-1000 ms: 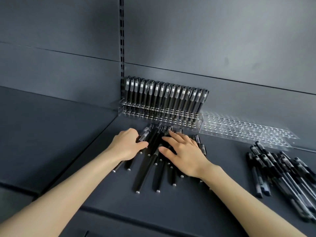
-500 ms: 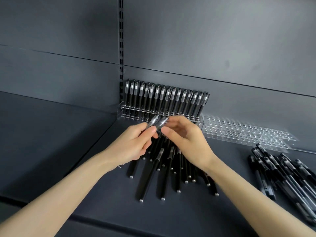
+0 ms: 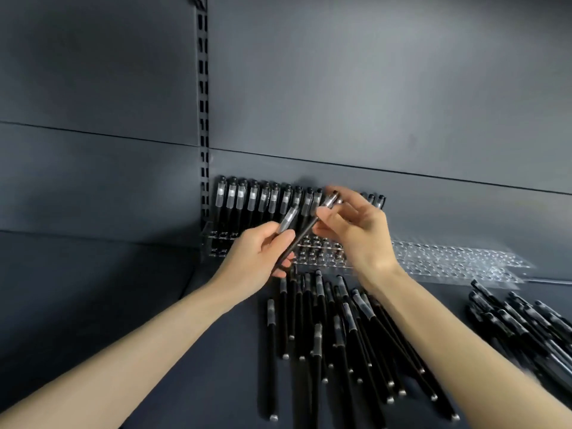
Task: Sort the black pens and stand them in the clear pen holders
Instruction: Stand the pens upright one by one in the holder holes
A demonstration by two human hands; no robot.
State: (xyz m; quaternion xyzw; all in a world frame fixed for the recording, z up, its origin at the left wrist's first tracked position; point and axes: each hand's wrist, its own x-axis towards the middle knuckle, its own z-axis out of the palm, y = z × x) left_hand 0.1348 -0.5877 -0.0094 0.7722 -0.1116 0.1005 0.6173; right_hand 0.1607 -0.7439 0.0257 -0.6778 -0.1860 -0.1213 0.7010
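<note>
Both hands work above a dark shelf (image 3: 173, 351) of black pens. The right hand (image 3: 362, 233) pinches the capped top of one slanting pen (image 3: 305, 232) between thumb and forefinger, the other fingers loosely curled. The left hand (image 3: 257, 258) is curled round a second pen (image 3: 287, 218), whose clear cap sticks up past its thumb. The slanting pen's lower end crosses the left fingers; whether they grip it too cannot be told.

The pen's long axis runs from the right fingertips down and leftward into the left palm, tilted, not yet upright. Just beyond and below both sets of fingers sits the clear pen holder (image 3: 318, 253). Its open front holes lie directly under the pen, while a row of standing pens (image 3: 253, 199) fills the back, beyond the left knuckles.

The right hand looks the nearer to those free holes — the likely move is to swing the barrel upright, tip down. A second holder (image 3: 458, 261) sits outward of the right wrist. Loose pens (image 3: 322, 329) lie under both wrists, and a separate pile (image 3: 526, 323) lies farther out on that side.
</note>
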